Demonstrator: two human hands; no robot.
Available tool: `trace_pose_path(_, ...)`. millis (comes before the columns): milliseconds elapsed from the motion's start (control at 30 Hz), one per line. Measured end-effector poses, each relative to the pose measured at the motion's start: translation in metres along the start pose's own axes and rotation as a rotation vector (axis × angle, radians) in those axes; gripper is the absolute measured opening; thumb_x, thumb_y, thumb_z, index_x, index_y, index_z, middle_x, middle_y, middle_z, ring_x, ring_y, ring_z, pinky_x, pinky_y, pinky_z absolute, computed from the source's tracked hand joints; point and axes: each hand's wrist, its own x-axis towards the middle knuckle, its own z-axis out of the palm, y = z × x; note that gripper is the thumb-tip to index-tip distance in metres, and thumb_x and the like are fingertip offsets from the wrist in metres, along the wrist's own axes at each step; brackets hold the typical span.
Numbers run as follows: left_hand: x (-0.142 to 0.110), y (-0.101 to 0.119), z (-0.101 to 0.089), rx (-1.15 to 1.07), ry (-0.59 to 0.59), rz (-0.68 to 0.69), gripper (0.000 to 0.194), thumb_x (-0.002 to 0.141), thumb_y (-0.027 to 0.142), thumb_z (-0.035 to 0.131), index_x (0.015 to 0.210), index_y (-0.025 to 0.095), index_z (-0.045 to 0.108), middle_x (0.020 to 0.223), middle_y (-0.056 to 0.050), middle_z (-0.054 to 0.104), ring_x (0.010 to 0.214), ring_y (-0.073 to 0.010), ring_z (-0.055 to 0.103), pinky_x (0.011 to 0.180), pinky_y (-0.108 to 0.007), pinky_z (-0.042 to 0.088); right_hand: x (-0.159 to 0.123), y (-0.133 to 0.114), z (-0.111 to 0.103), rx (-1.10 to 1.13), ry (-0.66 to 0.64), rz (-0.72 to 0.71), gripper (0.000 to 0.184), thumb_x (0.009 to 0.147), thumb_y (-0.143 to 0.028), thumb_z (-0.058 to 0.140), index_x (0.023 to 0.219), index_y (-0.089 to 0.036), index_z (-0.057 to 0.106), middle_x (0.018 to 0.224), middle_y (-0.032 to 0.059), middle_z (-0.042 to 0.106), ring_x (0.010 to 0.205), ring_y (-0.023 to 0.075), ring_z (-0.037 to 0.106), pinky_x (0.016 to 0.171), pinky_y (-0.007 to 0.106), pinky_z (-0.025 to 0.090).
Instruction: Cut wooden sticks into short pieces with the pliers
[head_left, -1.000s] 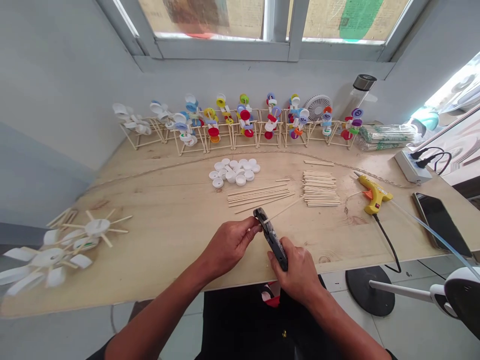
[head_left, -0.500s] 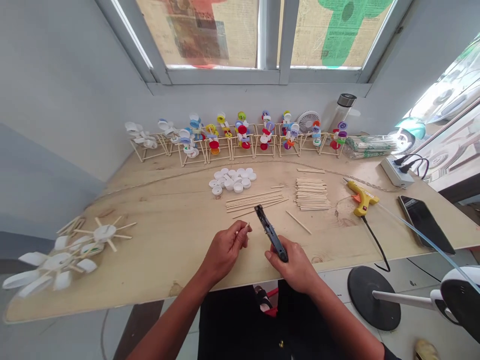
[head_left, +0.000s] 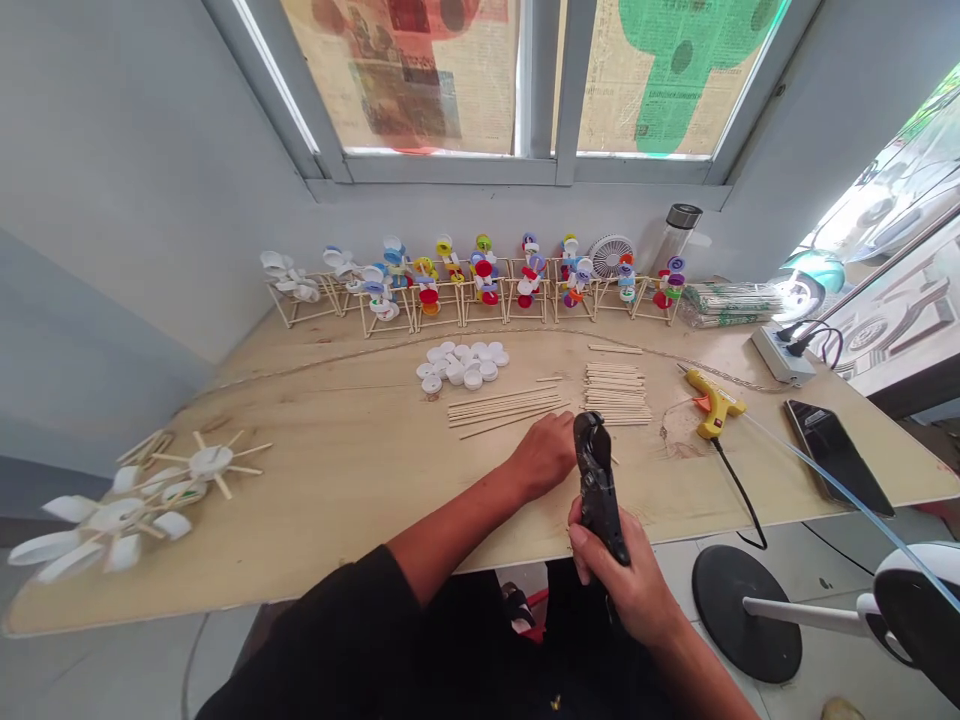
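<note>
My left hand [head_left: 546, 455] reaches across to the right, low over the table, with its fingers curled. Its fingertips are partly hidden behind the tool, so what they hold does not show. In my right hand [head_left: 626, 570] is a pair of black pliers [head_left: 598, 485], jaws pointing up and away from me. The end of a loose wooden stick [head_left: 616, 461] shows just right of the pliers. Long thin sticks [head_left: 502, 404] lie beyond my left hand, and a stack of short cut sticks [head_left: 616, 392] lies beyond the pliers.
White bottle caps [head_left: 457, 368] are grouped mid-table. Small stick stands with coloured cap wheels [head_left: 484, 275] line the wall. A yellow glue gun [head_left: 712, 400], phone [head_left: 836, 455] and power strip [head_left: 784, 355] lie right. Stick-and-cap wheels [head_left: 116, 515] lie at far left.
My left hand, which pinched a short stick, has moved right toward the loose stick. My right hand with the pliers has shifted right and slightly toward me, and the pliers stand more upright.
</note>
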Motion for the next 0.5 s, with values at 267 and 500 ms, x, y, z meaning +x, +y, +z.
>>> trace_pose_path(267, 0.026, 0.003, 0.007, -0.005, -0.059, 0.093, 0.016, 0.086, 0.018, 0.036, 0.082, 0.016, 0.052, 0.086, -0.006, 0.055, 0.085, -0.0186, 0.047, 0.073, -0.031, 0.036, -0.006, -0.002, -0.005, 0.012, 0.023, 0.008, 0.02, 0.087, -0.036, 0.045, 0.084, -0.016, 0.047, 0.055, -0.006, 0.041, 0.048, 0.0091, 0.042, 0.051, 0.023, 0.034)
trace_pose_path(500, 0.017, -0.003, 0.008, -0.043, -0.115, 0.045, 0.019, 0.088, 0.021, 0.032, 0.086, 0.017, 0.05, 0.089, -0.005, 0.055, 0.083, -0.0173, 0.05, 0.059, -0.027, 0.037, -0.006, -0.003, -0.005, -0.01, 0.011, 0.016, 0.02, 0.087, -0.036, 0.044, 0.082, -0.017, 0.047, 0.052, -0.0066, 0.041, 0.048, 0.0092, 0.04, 0.051, 0.023, 0.033)
